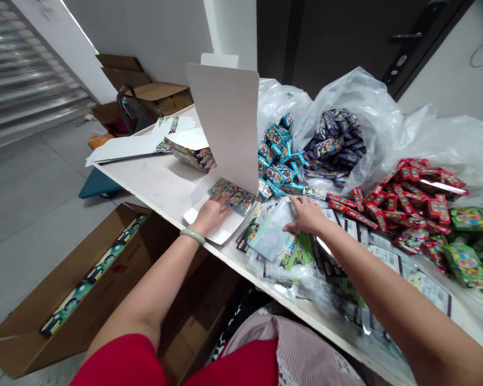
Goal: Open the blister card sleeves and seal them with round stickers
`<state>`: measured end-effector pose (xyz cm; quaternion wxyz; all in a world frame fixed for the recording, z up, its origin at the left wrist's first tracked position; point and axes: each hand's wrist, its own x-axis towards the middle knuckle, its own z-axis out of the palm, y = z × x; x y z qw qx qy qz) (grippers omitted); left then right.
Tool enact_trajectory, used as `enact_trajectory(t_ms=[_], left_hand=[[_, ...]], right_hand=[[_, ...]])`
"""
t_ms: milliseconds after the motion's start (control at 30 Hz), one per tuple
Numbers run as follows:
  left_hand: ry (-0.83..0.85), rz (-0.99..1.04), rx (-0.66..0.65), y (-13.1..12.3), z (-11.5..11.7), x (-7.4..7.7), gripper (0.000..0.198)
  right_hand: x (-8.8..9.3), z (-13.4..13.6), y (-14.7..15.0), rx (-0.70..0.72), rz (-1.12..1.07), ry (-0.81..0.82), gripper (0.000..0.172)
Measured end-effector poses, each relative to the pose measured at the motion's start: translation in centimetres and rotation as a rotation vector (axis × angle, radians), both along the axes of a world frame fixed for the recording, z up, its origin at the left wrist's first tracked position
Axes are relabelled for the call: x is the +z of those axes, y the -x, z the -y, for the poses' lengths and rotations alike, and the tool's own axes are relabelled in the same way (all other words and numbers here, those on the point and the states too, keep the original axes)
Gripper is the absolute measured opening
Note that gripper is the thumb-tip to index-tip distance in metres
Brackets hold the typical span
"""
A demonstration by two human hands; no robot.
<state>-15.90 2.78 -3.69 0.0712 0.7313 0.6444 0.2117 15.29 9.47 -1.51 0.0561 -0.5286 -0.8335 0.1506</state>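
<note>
My left hand (pixel 214 216), with a pale green bangle at the wrist, reaches into an open white cardboard box (pixel 235 134) whose lid stands upright. Its fingers lie stretched out against the row of small colourful packets (pixel 234 196) inside. Over the pile to the right, my right hand (pixel 306 214) has its thumb and fingers spread. They touch a translucent bluish plastic sleeve (pixel 272 230), which lies on printed green and black cards (pixel 300 251). Small blue boxes (pixel 279 155) are heaped just beyond that hand.
Purple boxes (pixel 338 142) fill a clear plastic bag (pixel 362 91). Red boxes (pixel 404 201) and green packets (pixel 467 246) lie at the right. Printed display boxes (pixel 191 150) and flat white cartons (pixel 124 149) sit on the left. Below the table edge stands a brown carton (pixel 116 273).
</note>
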Motion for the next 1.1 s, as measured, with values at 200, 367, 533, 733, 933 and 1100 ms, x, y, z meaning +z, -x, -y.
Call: enact_trajectory(t_ms=[200,367,533,733,933,1100], left_hand=[[0.132,0.125,-0.164,-7.8,2.9,2.7,0.043],[0.2,0.204,-0.169,-11.2,4.0,1.7,0.049],[0.239,0.403,-0.204,-11.7,3.6,1.4,0.049],[0.245,0.743,-0.214,-12.6,3.0,6.1,0.046],[0.755,1.02,-0.598,-18.9,6.2,7.3,0.031],[0.608,1.042,-0.399,-19.2,7.4,7.6,0.019]], right_hand=[[0.0,-0.5,-2.3,-0.134,-0.262,0.013,0.042],[-0.3,-0.2,-5.7,-0.197,-0.534,0.028,0.016],[1.3,0.7,-9.8,-0.27,-0.79,-0.001,0.029],[6.8,5.0,-12.5,-0.161,-1.012,0.093,0.038],[10.1,10.0,-12.6,0.17,-0.983,0.134,0.04],[8.8,12.3,-15.5,0.167,-0.646,-0.05,0.027]])
